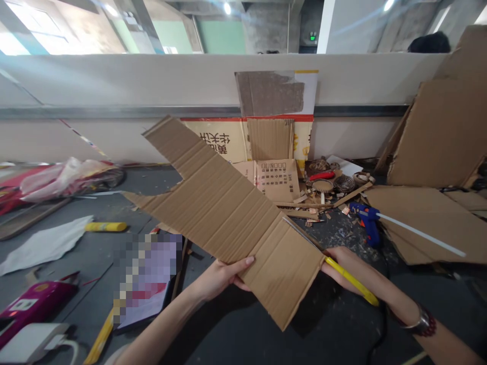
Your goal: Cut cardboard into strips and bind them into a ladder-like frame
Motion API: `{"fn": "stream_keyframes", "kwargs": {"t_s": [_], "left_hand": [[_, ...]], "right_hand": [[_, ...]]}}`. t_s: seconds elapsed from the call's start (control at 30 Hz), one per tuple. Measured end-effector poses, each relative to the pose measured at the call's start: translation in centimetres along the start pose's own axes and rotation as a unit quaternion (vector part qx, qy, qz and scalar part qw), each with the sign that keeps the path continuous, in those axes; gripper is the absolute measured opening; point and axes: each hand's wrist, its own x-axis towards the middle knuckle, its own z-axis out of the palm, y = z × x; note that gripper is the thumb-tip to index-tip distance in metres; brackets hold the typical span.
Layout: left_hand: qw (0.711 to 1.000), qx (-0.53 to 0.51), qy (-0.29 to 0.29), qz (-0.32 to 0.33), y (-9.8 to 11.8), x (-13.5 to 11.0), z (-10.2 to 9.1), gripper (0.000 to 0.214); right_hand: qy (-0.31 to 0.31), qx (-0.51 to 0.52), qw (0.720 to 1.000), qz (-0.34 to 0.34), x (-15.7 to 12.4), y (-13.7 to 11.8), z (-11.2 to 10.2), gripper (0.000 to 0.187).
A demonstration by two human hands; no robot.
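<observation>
Nearest, a white charger [34, 344] lay at the left, and a bracelet [424, 322] circled the right wrist. The right hand [342, 256] had its fingers closed round a yellow knife [352, 281], though part of that grip was hidden behind the cardboard [224, 213]. The blade [299, 230] lay along the cardboard's far edge, near its right end; how deep it bit, if at all, could not be told.

The cardboard was held up over the dark table [228, 342], slanting from upper left to lower right. The left hand [220, 276] pinched its near edge, thumb on top, other fingers beneath.

The ridges ran across the blade's line, so snagging seemed the likeliest trouble. Light, even strokes with the blade at a low slant would probably serve better than one hard push. The pinch needed to be firm without crushing the ridges, and the left thumb was best kept out of the blade's path. Resting the sheet on something solid would likely steady it.

Farther off, a blue glue gun [367, 223] sat to the right, its tip clear of both hands. Beyond lay scraps [304, 210], then leaning sheets [437, 132] and a white partition [114, 83].
</observation>
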Motion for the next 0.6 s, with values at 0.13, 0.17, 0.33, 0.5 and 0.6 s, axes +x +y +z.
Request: {"fn": "stream_keyframes", "kwargs": {"t_s": [0.13,0.17,0.33,0.5,0.6], "left_hand": [[0.999,0.038,0.003,0.027,-0.8,0.2,0.2,0.034],[0.998,0.045,0.005,0.038,-0.9,0.2,0.2,0.031],[0.996,0.053,0.004,0.066,-1.0,0.0,0.6,0.024],[0.996,0.070,-0.046,0.029,-0.8,-0.3,0.9,0.023],[0.998,0.019,-0.055,-0.012,-0.6,-0.3,0.8,0.034]], "right_hand": [[-0.010,0.014,1.000,0.004,-0.3,-0.1,-0.3,0.023],[-0.013,0.020,1.000,0.012,-0.3,-0.1,-0.4,0.023],[-0.081,0.123,0.988,0.055,-0.8,0.4,-1.2,0.020],[-0.120,0.236,0.958,0.109,-1.4,2.0,-1.9,0.018],[-0.138,0.286,0.943,0.098,-1.5,2.6,-1.8,0.022]]}}
